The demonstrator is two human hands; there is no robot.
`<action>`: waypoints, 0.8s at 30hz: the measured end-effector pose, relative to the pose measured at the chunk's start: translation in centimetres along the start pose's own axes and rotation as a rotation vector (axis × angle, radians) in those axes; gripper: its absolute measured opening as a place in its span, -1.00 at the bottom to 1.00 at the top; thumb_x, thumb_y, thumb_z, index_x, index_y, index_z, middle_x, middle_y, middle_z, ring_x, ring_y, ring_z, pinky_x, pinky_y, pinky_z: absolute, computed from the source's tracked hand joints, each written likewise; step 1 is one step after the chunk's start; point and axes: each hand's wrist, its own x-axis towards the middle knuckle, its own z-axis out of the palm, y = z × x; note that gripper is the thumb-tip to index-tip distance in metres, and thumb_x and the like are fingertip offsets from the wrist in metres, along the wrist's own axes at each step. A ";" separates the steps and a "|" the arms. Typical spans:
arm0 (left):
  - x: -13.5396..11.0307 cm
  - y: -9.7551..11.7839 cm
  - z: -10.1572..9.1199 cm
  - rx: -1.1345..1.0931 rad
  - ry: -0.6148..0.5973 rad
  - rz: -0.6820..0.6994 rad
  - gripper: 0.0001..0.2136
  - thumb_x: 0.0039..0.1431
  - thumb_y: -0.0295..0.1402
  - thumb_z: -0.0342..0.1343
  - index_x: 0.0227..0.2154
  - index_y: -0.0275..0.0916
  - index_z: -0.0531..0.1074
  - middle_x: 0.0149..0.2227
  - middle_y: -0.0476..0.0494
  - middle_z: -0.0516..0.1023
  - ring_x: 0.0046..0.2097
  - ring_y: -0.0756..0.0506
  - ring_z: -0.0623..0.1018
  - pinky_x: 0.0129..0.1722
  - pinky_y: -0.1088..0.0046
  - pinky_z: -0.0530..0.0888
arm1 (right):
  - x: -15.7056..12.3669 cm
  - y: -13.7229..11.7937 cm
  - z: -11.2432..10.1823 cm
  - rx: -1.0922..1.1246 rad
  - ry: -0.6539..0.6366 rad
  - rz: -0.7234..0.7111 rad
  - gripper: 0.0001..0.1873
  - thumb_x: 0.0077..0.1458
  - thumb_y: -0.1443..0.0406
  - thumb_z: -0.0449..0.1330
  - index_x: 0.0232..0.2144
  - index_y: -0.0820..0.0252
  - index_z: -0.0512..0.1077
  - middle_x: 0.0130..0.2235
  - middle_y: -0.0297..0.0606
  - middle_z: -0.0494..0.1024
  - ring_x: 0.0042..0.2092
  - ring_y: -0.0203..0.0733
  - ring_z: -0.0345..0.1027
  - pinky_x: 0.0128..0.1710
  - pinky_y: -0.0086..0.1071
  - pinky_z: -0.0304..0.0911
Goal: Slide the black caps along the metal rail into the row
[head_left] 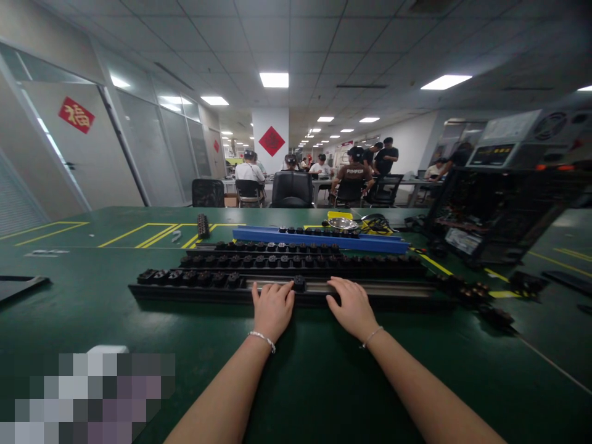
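Note:
A long black rail (194,291) lies across the green table in front of me, its left part lined with several black blocks (189,277). My left hand (272,308) rests on the rail's near edge with fingers curled toward a single black block (299,283) sitting mid-rail. Just right of that block, my right hand (352,306) lies on the rail, fingers bent down over its edge. Neither hand clearly grips the block; the fingertips are partly hidden. Each wrist wears a thin bracelet.
Two more black rails (300,260) full of blocks and a blue rail (319,239) lie behind. A metal bowl (342,223) and an open black machine (499,203) stand at right, loose blocks (467,291) beside them. People sit at desks far back.

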 end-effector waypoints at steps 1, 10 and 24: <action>0.0 0.0 0.0 0.001 0.001 0.006 -0.69 0.24 -0.22 -0.16 -0.06 0.02 0.42 -0.17 -0.07 0.56 -0.08 -0.16 0.43 0.17 -0.07 -0.01 | 0.4 -0.5 0.1 0.023 0.003 -0.009 -0.61 0.08 0.20 -0.02 -0.07 0.16 0.39 0.06 -0.14 0.40 0.11 -0.07 0.19 0.12 -0.08 0.01; 0.0 0.3 -0.3 0.027 -0.074 0.006 -0.69 0.23 -0.18 -0.13 -0.03 0.06 0.39 -0.17 -0.08 0.54 -0.05 -0.17 0.40 0.17 -0.17 -0.12 | 3.0 -4.0 1.7 0.125 -0.060 0.066 -0.56 0.09 0.14 -0.02 0.00 0.14 0.35 0.04 -0.15 0.43 0.07 -0.08 0.24 0.08 -0.10 0.05; -0.4 0.2 0.1 0.121 -0.101 0.076 -0.60 0.12 -0.24 0.00 0.06 0.12 0.29 -0.14 -0.13 0.48 0.00 -0.26 0.34 0.10 -0.32 -0.12 | 2.1 -4.7 2.5 0.119 -0.009 0.130 -0.57 0.08 0.08 0.01 -0.03 0.06 0.35 0.03 -0.22 0.44 0.13 -0.08 0.16 0.15 -0.04 -0.17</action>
